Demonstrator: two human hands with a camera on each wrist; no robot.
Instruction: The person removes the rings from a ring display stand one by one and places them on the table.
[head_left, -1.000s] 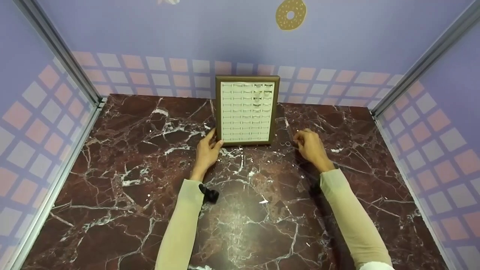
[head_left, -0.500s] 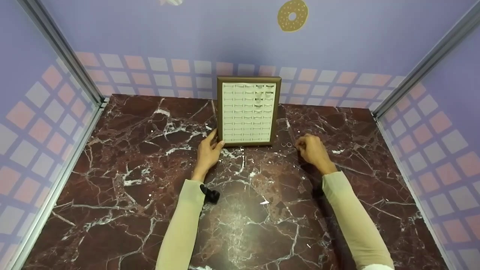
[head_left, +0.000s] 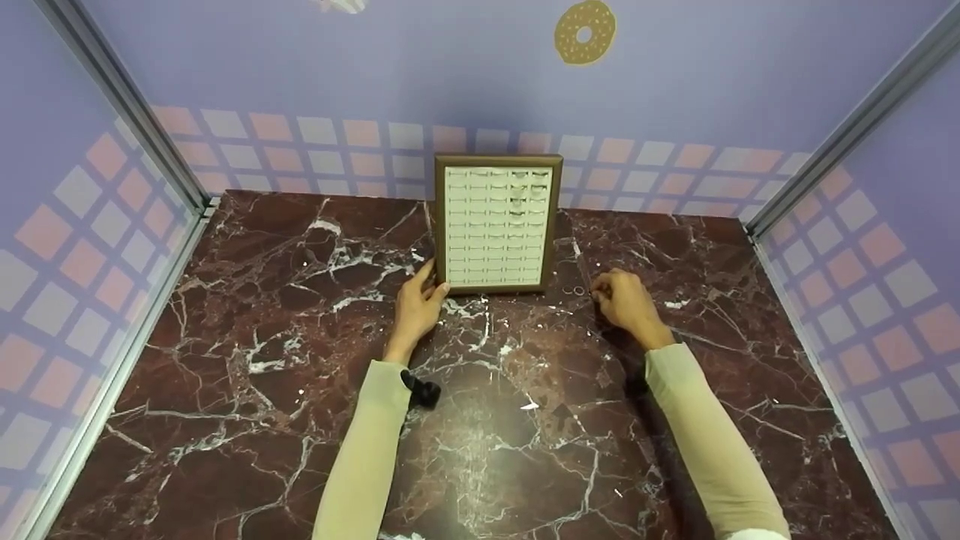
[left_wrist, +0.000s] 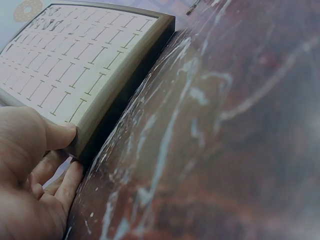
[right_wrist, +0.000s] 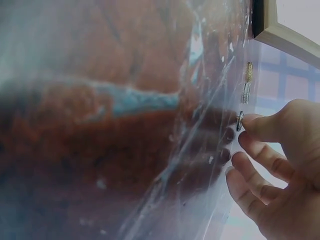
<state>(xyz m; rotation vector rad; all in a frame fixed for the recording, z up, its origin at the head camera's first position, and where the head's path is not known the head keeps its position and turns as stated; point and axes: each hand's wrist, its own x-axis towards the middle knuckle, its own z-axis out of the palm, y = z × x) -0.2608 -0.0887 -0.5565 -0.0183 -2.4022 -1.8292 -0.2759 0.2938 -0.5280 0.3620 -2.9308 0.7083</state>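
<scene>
A ring display board [head_left: 496, 291] in a brown frame stands upright near the back wall, with rows of slots and several rings in its upper right part. My left hand [head_left: 417, 309] grips the lower left corner of the frame; in the left wrist view its thumb [left_wrist: 62, 136] lies on the front edge. On the table right of the board my right hand [head_left: 624, 300] pinches a small silver ring [right_wrist: 240, 121] at the tips of thumb and forefinger. Beside it a gold ring [right_wrist: 249, 72] and another silver ring [right_wrist: 245, 93] stand on edge.
The dark red marble-patterned table [head_left: 300, 450] is enclosed by purple walls [head_left: 480, 82] with pink and white squares. Metal rails [head_left: 135, 112] run along the corners. A black wrist camera [head_left: 424, 391] sits at the left cuff.
My right hand has shifted slightly towards me and away from the two rings beside it, then stayed nearly still. The left hand keeps its grip on the frame corner.
</scene>
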